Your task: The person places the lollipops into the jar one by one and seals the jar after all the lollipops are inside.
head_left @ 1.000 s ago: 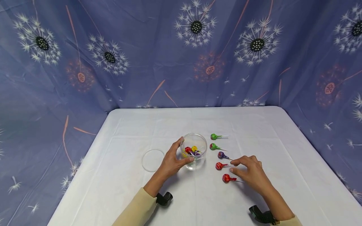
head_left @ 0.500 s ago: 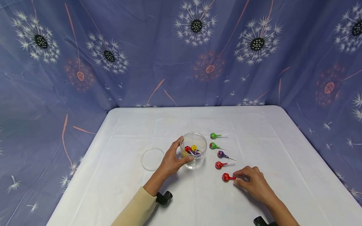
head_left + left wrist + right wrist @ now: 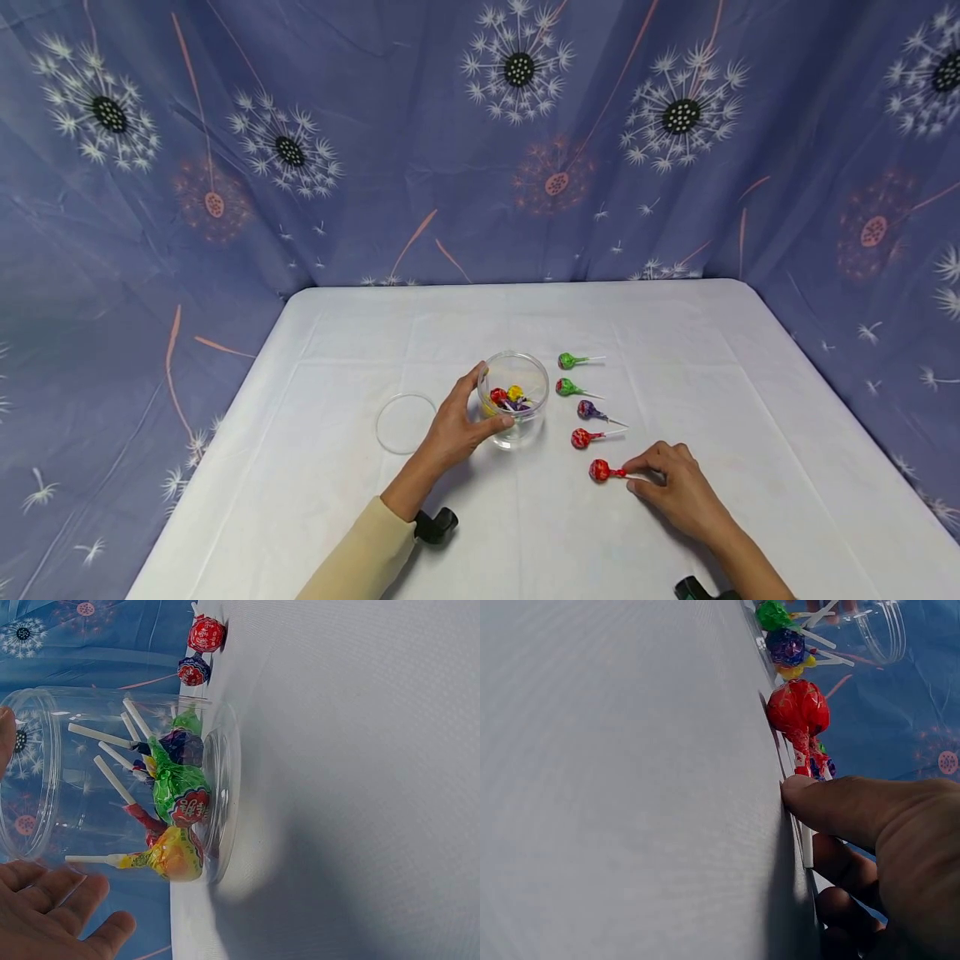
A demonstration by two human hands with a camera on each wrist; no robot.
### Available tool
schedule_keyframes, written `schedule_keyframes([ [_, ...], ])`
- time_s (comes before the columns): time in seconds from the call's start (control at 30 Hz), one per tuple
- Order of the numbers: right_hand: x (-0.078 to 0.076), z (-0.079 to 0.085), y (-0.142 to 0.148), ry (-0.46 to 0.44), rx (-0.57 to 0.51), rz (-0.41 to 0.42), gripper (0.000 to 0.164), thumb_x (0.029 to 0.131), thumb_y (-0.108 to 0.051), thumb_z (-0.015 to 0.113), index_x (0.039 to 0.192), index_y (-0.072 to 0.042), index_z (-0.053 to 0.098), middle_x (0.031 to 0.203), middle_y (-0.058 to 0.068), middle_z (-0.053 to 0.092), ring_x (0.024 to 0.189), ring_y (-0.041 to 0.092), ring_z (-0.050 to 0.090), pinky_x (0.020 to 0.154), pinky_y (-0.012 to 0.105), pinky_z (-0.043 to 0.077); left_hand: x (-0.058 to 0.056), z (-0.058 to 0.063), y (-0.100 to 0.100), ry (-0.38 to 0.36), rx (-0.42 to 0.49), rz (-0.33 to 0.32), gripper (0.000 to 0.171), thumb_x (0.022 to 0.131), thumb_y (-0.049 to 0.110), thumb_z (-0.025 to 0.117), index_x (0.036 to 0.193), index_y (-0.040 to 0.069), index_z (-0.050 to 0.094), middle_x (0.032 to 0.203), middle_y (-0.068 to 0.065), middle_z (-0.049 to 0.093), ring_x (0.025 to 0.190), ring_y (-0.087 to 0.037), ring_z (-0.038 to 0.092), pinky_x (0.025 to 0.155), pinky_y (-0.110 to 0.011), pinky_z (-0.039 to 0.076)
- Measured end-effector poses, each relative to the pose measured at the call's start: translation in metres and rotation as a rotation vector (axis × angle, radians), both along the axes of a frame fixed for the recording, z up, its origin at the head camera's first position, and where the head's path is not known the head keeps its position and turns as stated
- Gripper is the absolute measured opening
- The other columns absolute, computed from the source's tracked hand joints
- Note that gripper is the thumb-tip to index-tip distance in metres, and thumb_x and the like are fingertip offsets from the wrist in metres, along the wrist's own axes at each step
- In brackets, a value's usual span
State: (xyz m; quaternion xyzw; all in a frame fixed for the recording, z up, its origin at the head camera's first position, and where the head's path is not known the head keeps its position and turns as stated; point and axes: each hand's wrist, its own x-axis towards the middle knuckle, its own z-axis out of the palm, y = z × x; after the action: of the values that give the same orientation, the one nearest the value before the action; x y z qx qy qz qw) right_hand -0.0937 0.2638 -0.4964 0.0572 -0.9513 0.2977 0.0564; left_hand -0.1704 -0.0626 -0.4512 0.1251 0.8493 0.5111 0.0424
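My left hand grips a clear plastic jar near its rim, thumb on the near side and fingers round the left. Inside lie several wrapped lollipops, among them a yellow lollipop and a green one, sticks toward the mouth. At the right, my right hand pinches the stick of the nearest red lollipop between thumb and fingers. Its round head faces the jar and sits low at the tabletop. In the right wrist view, the thumb covers part of that lollipop's stick.
Beyond the pinched lollipop, a column holds another red lollipop, a purple lollipop and two green lollipops, the farther green one at the back. A clear ring-shaped lid lies left of the jar on the white-covered table.
My right hand has moved toward me, from near the purple and farther red lollipops to the nearest red one, and now pinches its stick. The left hand and jar stay put.
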Motion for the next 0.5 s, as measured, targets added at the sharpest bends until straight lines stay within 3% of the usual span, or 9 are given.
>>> schedule_keyframes([
  [0.5,0.0020,-0.0020,-0.0013,0.122,-0.051,-0.040,0.023,0.075,-0.010,0.077,0.080,-0.031,0.069,0.077,-0.017,0.057,0.076,0.002,0.035,0.062,0.021,0.030,0.0007,-0.0008,-0.0003,0.006,0.023,-0.010,0.091,0.076,0.045,0.075,0.150,0.025,0.025,0.151,-0.008,0.036,0.143,-0.031,0.028,0.114,-0.059,0.022],
])
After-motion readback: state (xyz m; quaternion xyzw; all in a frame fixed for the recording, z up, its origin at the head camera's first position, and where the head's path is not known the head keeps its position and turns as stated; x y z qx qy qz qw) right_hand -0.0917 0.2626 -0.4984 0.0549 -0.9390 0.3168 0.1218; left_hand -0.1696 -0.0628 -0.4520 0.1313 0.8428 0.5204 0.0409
